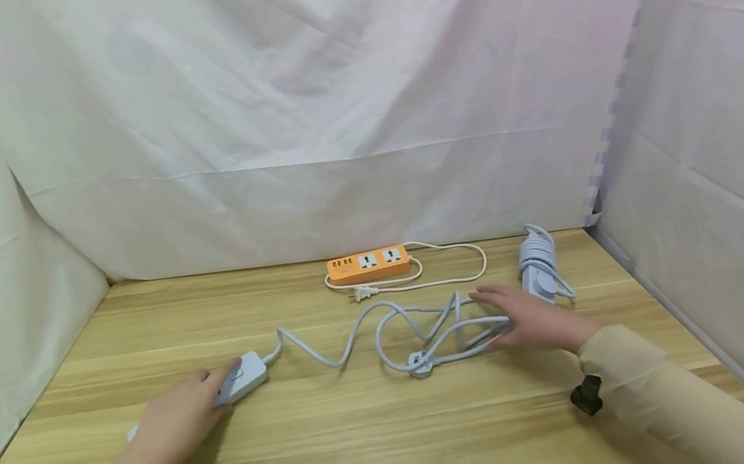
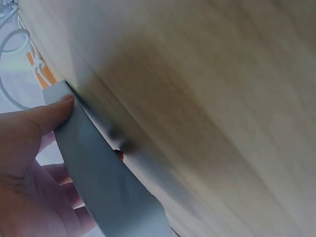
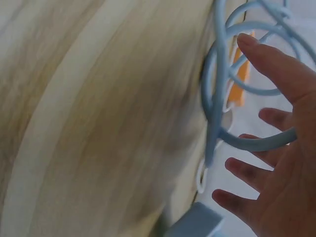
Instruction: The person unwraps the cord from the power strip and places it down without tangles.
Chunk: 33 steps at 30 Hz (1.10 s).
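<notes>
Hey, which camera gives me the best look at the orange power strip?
The head view: it shows the whole top of the orange power strip, with two sockets and a row of small ports. The left wrist view shows only an orange patch; the right wrist view, a sliver behind the looped cable.

Bright, diffuse head view and dimmer wrist views, with broad, soft-edged shadows across a blurred tabletop (image 2: 237,94)
</notes>
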Motion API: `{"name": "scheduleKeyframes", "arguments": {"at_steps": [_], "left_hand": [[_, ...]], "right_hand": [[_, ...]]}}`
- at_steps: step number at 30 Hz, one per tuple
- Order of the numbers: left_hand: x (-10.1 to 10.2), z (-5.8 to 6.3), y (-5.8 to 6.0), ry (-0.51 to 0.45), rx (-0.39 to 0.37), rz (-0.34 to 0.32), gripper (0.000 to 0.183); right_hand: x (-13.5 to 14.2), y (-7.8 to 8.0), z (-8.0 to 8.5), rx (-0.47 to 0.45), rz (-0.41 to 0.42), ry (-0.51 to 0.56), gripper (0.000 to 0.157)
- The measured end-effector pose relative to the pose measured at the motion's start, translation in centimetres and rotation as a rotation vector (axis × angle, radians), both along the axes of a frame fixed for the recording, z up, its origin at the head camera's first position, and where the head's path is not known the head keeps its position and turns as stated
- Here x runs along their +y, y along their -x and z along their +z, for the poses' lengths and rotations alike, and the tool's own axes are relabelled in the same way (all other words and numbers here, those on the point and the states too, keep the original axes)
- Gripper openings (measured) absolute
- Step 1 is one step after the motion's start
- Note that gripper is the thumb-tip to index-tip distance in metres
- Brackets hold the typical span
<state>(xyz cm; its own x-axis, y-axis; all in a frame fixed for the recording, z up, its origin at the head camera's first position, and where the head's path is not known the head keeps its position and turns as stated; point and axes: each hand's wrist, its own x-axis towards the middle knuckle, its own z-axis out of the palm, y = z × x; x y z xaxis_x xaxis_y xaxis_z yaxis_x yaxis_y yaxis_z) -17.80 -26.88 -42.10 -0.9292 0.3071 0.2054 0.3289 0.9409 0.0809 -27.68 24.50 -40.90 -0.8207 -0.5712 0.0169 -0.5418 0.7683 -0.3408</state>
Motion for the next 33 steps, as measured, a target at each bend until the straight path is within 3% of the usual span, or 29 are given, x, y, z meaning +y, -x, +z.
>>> {"name": "scheduleKeyframes", "arguments": {"at_steps": [9, 13, 23, 33], "left_hand": [[-0.5, -0.4, 0.4, 0.007, 0.003, -0.016, 0.064], [-1.3, -0.6, 0.4, -0.014, -0.028, 0.015, 0.065], [-3.9, 0.4, -0.2, -0.015, -0.117, 0.101, 0.055], [-5.1, 1.1, -0.2, -0.065, -0.198, 0.024, 0.049]], "right_hand": [[-0.4, 1.4, -0.1, -0.162, -0.046, 0.019, 0.083], [-0.5, 1.7, -0.1, -0.191, -0.038, -0.007, 0.081], [-0.7, 1.8, -0.2, -0.137, -0.014, -0.088, 0.082], [-2.1, 1.7, -0.7, -0.029, 0.034, -0.104, 0.068]]}}
